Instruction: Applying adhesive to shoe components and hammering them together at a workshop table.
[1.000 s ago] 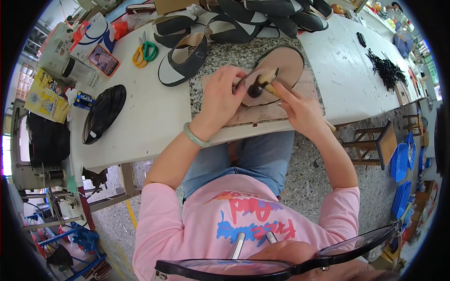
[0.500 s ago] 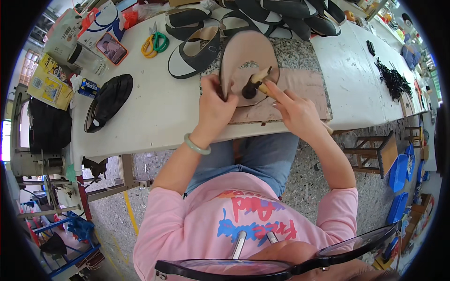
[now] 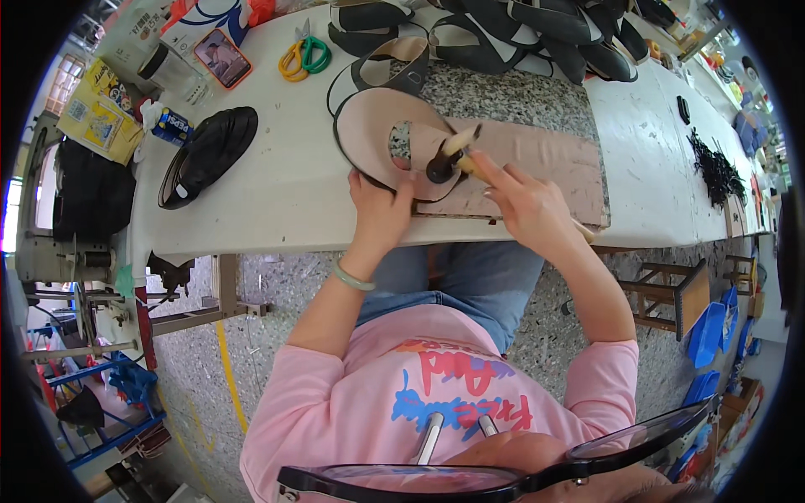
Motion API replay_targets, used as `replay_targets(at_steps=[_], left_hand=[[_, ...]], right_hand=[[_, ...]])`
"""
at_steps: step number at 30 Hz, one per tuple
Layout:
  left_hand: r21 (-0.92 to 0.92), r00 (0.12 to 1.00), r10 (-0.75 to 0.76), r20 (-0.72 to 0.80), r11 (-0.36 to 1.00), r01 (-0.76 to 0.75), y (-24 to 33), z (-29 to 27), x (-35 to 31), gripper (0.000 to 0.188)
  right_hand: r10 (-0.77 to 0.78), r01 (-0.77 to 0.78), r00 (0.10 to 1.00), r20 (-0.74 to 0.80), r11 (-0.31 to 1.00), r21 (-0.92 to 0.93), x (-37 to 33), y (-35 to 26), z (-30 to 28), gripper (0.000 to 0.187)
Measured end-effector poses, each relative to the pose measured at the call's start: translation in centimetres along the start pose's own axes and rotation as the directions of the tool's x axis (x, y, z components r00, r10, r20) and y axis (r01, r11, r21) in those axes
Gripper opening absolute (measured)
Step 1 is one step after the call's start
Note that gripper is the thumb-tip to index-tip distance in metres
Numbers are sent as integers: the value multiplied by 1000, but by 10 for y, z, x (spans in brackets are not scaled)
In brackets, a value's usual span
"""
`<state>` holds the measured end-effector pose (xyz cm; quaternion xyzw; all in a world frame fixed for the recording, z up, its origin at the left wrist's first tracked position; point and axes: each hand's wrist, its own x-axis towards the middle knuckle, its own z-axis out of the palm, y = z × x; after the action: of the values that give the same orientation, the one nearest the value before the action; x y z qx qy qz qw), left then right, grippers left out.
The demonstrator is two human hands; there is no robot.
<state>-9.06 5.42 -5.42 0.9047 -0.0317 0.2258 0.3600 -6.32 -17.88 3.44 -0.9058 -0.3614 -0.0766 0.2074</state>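
A shoe upper (image 3: 365, 126) lies with its beige lining facing up, dark along its edge, with an opening in its middle. My left hand (image 3: 381, 216) grips its near edge, fingers tucked partly beneath it. In my right hand (image 3: 537, 210) is a hammer (image 3: 441, 164), held by its wooden handle with the dark round head at the right part of the upper. Underneath is a pinkish-brown sheet (image 3: 545, 163) on a speckled stone slab (image 3: 520, 96). A dark shoe upper with a white patch (image 3: 390, 71) sits just beyond the one I hold.
More dark uppers (image 3: 558, 29) are heaped at the table's far side. To the left are scissors (image 3: 314, 56), a phone (image 3: 223, 59), a glass jar (image 3: 174, 74), a blue can (image 3: 172, 126) and a black shoe (image 3: 210, 155). Black strips (image 3: 717, 170) lie at right; a wooden stool (image 3: 671, 293) stands below.
The upper has turned counterclockwise and shifted left, and my left hand has moved slightly lower along its edge. The hammer stays close to its place. The whole view has shifted slightly.
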Motion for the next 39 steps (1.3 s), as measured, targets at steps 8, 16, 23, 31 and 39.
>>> replay_targets(at_steps=[8,16,23,31,39], left_hand=[[-57,992,-124,-18,991,123,-12,-12,-15,31],[-506,929,-360,-83,819,272,-9,-18,-7,34],[-482,917,-399,4,803,351,-25,-17,-12,27],[-461,930,-366,-25,830,314,-28,-15,-14,28],[-951,734,-677,-63,263,161,-29,-64,-13,32]], right_hand=[[-47,48,998,29,998,-32,8,-8,17,60],[-32,32,999,-16,999,43,18,-13,18,57],[-48,51,998,-43,996,69,29,-29,18,56],[-69,69,998,2,996,56,42,-31,35,59],[144,-70,973,-179,929,363,17,-15,-14,58]])
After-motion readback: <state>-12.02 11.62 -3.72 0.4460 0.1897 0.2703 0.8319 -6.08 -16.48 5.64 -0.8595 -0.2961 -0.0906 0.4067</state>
